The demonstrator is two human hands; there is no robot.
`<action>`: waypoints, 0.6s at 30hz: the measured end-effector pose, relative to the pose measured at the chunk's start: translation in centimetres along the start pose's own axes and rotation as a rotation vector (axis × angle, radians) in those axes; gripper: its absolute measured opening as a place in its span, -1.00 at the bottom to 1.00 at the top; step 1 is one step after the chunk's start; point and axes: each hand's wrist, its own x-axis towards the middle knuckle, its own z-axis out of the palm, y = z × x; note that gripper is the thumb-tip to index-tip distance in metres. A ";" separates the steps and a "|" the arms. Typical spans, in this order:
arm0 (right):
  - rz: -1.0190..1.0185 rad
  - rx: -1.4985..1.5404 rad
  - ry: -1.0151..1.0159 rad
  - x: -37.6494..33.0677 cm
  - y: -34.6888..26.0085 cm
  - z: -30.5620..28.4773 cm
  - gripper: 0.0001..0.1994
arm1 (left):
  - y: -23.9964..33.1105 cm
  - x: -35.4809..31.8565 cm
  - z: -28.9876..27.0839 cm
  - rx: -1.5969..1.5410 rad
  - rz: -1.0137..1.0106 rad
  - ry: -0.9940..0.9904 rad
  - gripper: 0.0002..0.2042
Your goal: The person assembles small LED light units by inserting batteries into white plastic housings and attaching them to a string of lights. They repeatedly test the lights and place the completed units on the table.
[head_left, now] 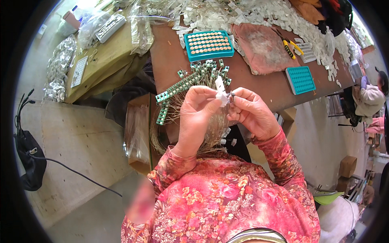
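Observation:
My left hand pinches a small white plastic piece between thumb and fingertips, above the table's near edge. Right beside it, the thumb and fingers of my right hand are closed on a tiny part, dark and shiny, too small to name. The fingertips of both hands nearly meet at the white piece. Behind and left of my left hand lie strips of small green circuit boards with thin wires trailing from them. Part of the wire bundle hangs over the near edge, partly hidden by my left hand.
On the brown table stand a teal tray of round copper-coloured discs and another teal tray. Yellow-and-black pliers lie by a pink cloth. White plastic pieces heap the far side. A cardboard box stands left below; a person is at right.

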 end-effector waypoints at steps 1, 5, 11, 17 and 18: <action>-0.017 -0.011 0.023 -0.1 0.2 0.2 -0.88 | 0.0 0.0 0.3 -0.014 0.004 0.005 -0.82; -0.111 -0.169 0.148 -0.6 0.7 0.9 -0.88 | 0.1 -0.1 0.7 -0.068 -0.033 -0.035 -0.83; -0.302 -0.589 0.273 -1.2 0.9 2.0 -0.90 | 0.1 0.0 0.6 0.054 -0.036 -0.056 -0.85; -0.089 -0.646 0.109 -1.7 -2.0 1.4 -0.93 | 1.2 0.5 -0.3 0.034 -0.236 -0.224 -0.85; -0.022 -0.563 0.044 -1.7 -2.3 1.0 -0.92 | 1.4 0.5 -0.5 0.011 -0.259 -0.271 -0.85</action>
